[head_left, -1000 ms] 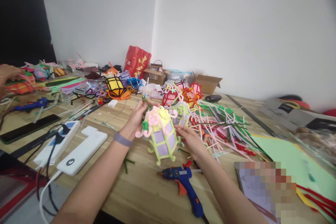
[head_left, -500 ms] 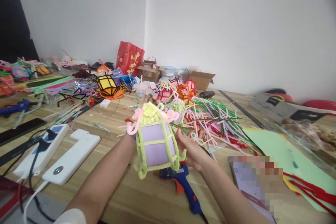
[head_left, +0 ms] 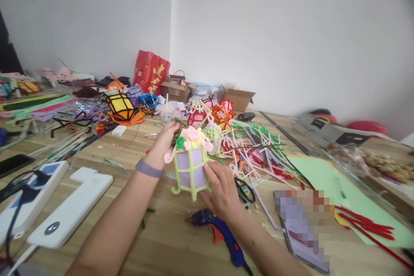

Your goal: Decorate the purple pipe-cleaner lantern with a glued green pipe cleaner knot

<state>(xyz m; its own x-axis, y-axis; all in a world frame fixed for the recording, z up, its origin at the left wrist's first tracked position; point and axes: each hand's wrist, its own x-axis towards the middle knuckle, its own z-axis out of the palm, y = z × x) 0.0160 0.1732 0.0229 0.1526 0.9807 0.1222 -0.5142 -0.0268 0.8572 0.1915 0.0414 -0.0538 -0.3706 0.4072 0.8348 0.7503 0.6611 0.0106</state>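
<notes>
My right hand [head_left: 223,187] is closed on the right side of a small lantern [head_left: 191,168] with pale purple panels and a lime-green pipe-cleaner frame. Pink curls, yellow trim and a green rosette decorate its top. Behind the lantern, my left hand [head_left: 164,140] reaches forward with fingers extended near some dark green leaf-like pieces; its thumb side is hidden. A purple band circles the left wrist. Below my right hand a blue glue gun [head_left: 223,233] lies on the table, and black-handled scissors [head_left: 245,189] are beside that hand.
Loose pipe cleaners [head_left: 258,142] spread to the right, near a blurred phone [head_left: 300,233] and green sheet [head_left: 323,181]. A white power bank [head_left: 71,207] and power strip [head_left: 35,194] lie left. Finished lanterns [head_left: 121,105], a cup [head_left: 166,114] and a red bag [head_left: 150,73] stand behind.
The lantern has turned, showing a corner and the green rosette. My right hand has moved in onto its side; my left hand has come away from it and reached forward. The view has shifted right.
</notes>
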